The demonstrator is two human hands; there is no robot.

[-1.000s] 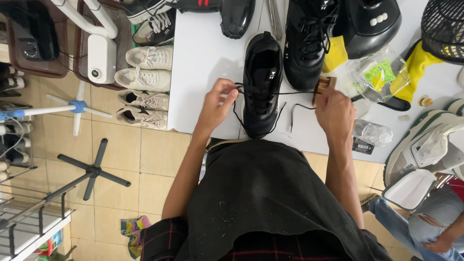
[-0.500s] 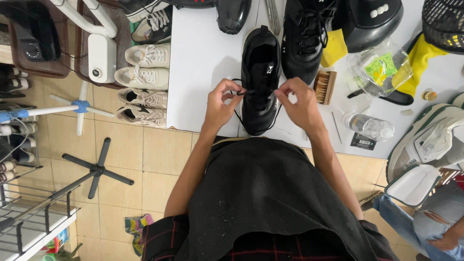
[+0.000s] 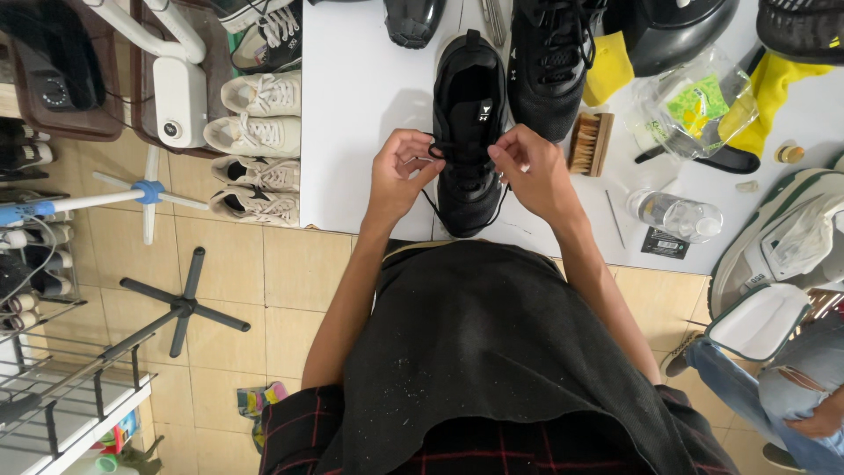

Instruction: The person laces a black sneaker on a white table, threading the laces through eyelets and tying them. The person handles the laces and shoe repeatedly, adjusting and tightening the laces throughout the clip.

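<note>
A black sneaker [image 3: 470, 97] lies on the white table [image 3: 360, 114], toe toward me. My left hand [image 3: 400, 174] pinches one end of its black lace [image 3: 432, 204] at the shoe's left side. My right hand [image 3: 529, 171] grips the other lace end at the right side. Both hands sit over the lower lacing, close together. A loop of lace hangs below the shoe near the table's front edge.
A second black sneaker [image 3: 554, 66] and a wooden brush [image 3: 590, 142] lie to the right. A plastic bottle [image 3: 675, 215], yellow cloth [image 3: 608, 69] and clear bag [image 3: 703, 110] sit further right. White sneakers [image 3: 255, 132] line the floor at left. Another person's legs [image 3: 791, 387] are at lower right.
My right hand left the brush and came left to the shoe. Both hands have closed in on the laces over the sneaker's lower lacing.
</note>
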